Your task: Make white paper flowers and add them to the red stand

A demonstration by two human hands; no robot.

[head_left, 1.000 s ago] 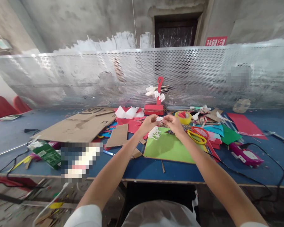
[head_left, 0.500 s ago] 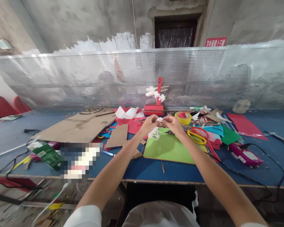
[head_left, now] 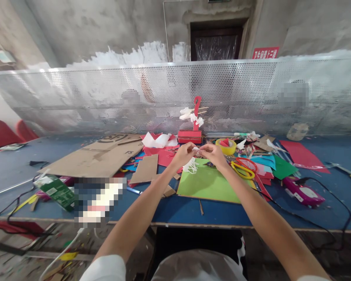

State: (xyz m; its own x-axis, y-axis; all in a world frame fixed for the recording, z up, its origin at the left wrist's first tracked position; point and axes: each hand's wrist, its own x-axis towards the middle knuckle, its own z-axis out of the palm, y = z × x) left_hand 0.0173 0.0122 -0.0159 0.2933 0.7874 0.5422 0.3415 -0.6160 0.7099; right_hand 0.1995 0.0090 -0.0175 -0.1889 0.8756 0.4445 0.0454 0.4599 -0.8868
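Observation:
My left hand [head_left: 183,153] and my right hand [head_left: 213,153] meet above the blue table [head_left: 193,210], fingertips pinched together on a small white paper piece [head_left: 196,148]. Just under my left hand lies a little heap of cut white paper bits [head_left: 190,166] on a green sheet [head_left: 207,181]. Behind the hands stands a red box [head_left: 190,136] with a red upright and white paper tufts [head_left: 190,114] on thin sticks.
Large cardboard [head_left: 96,156] and a smaller brown card [head_left: 146,168] lie to the left. Yellow-handled scissors [head_left: 242,168], a yellow tape roll [head_left: 226,146], coloured sheets [head_left: 273,164] and a purple glue gun [head_left: 301,191] with a black cable sit right. A perforated metal screen [head_left: 175,93] backs the table.
Both hands have stayed in place over the green sheet, the fingertips closing a little tighter over the white piece. The camera has tilted slightly.

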